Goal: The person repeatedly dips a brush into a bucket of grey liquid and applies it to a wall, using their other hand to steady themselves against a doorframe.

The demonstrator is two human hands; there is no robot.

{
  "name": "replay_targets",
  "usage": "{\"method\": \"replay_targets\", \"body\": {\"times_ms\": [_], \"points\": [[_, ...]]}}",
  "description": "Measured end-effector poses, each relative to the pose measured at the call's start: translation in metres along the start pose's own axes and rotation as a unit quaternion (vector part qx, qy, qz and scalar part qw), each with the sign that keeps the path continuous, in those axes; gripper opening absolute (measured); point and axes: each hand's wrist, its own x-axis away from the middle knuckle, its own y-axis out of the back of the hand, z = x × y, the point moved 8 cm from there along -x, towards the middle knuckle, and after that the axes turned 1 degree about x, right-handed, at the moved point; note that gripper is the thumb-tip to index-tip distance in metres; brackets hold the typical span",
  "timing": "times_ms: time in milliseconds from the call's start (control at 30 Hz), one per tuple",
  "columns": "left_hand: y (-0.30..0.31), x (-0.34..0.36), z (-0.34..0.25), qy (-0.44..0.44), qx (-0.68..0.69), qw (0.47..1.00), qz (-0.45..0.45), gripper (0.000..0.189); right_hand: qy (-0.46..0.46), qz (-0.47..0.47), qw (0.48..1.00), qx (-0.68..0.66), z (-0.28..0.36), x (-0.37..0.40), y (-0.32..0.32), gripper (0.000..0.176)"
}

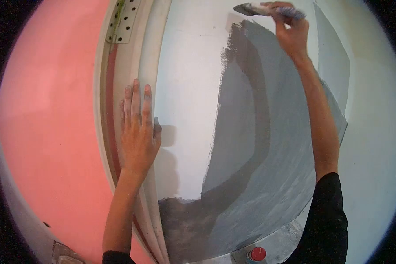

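Right hand (pixel 292 33) is gripping a paintbrush (pixel 259 9), fingers closed round its handle, bristles touching the top of the smooth white door (pixel 189 88). Streaky grey paint (pixel 268 145) is covering its middle and bottom, while the left strip is showing bare. Left hand (pixel 138 132) is lying flat, fingers straight, on the door's edge beside a pink wall (pixel 48 132).

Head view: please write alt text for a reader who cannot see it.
The right hand holds a paintbrush high against a white door, partly covered with grey paint. The left hand lies flat on the door's edge, beside a pink wall.
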Motion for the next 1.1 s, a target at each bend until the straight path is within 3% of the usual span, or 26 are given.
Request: {"method": "replay_targets", "body": {"times_ms": [100,167,233,333,433,533,633,733,833,933,1033,1067,1100], "points": [[-0.001,0.001,-0.001,0.007,0.007,1.0,0.013,0.1,0.03,0.067,0.996,0.047,0.008,0.042,-0.024,0.03],[-0.002,0.0,0.0,0.012,0.006,1.0,0.02,0.101,-0.024,0.126,0.991,0.03,0.029,0.076,-0.033,0.048],[-0.002,0.0,0.001,0.011,0.004,1.0,0.023,0.101,-0.011,0.148,0.988,0.045,0.049,0.105,-0.035,0.054],[-0.004,0.001,0.0,0.007,-0.008,1.0,0.012,0.102,-0.099,0.246,0.961,-0.083,0.077,0.121,-0.022,0.047],[-0.001,0.0,0.0,0.001,-0.009,1.0,0.012,0.102,-0.13,0.237,0.941,-0.205,0.085,0.117,-0.009,0.032],[-0.004,0.001,0.001,0.007,-0.001,1.0,0.018,0.1,-0.273,0.291,0.877,-0.268,0.055,0.108,-0.018,0.02],[-0.002,0.001,0.0,-0.001,0.007,1.0,0.005,0.098,-0.249,0.287,0.899,-0.215,-0.002,0.104,-0.041,0.018],[-0.001,0.001,0.001,0.007,0.009,1.0,0.009,0.098,-0.209,0.227,0.941,-0.142,-0.037,0.059,-0.038,0.016],[-0.001,0.001,0.001,0.009,0.001,1.0,0.013,0.099,-0.155,0.182,0.955,-0.175,-0.05,0.016,-0.039,0.021],[-0.002,0.0,0.001,0.006,-0.001,1.0,0.014,0.099,-0.278,0.092,0.953,-0.084,-0.051,-0.013,-0.03,0.007],[-0.002,0.0,0.001,0.002,0.0,1.0,0.017,0.099,-0.097,0.032,0.987,-0.123,-0.026,-0.026,-0.011,0.009],[-0.002,0.0,0.002,0.005,-0.003,1.0,0.016,0.099,-0.151,0.037,0.985,-0.071,-0.019,-0.021,-0.004,0.014],[-0.002,0.0,0.002,0.008,-0.007,1.0,0.017,0.099,-0.084,0.036,0.996,-0.019,-0.015,-0.015,-0.003,0.016]]}}
